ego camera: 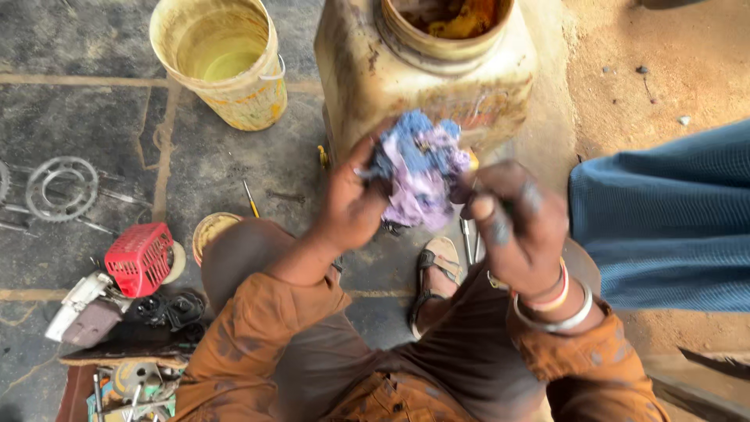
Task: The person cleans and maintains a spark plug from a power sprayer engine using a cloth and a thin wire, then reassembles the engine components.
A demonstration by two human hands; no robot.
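Note:
A crumpled blue and purple rag (422, 168) is bunched between both my hands, held up in front of me. My left hand (351, 199) grips the rag's left side with its fingers curled into the cloth. My right hand (519, 223), grimy and with bangles on the wrist, pinches the rag's right edge. Whether something small is wrapped inside the rag cannot be made out. I sit low, my knees in brown trousers below the hands, one sandalled foot (433, 273) on the floor.
A dirty cream plastic jar (367, 78) stands just beyond the rag, a yellow bucket (226, 59) to its left. On the floor at left lie a sprocket (61, 187), a red plastic cover (139, 258), machine parts and tools. A person's blue garment (672, 227) is at right.

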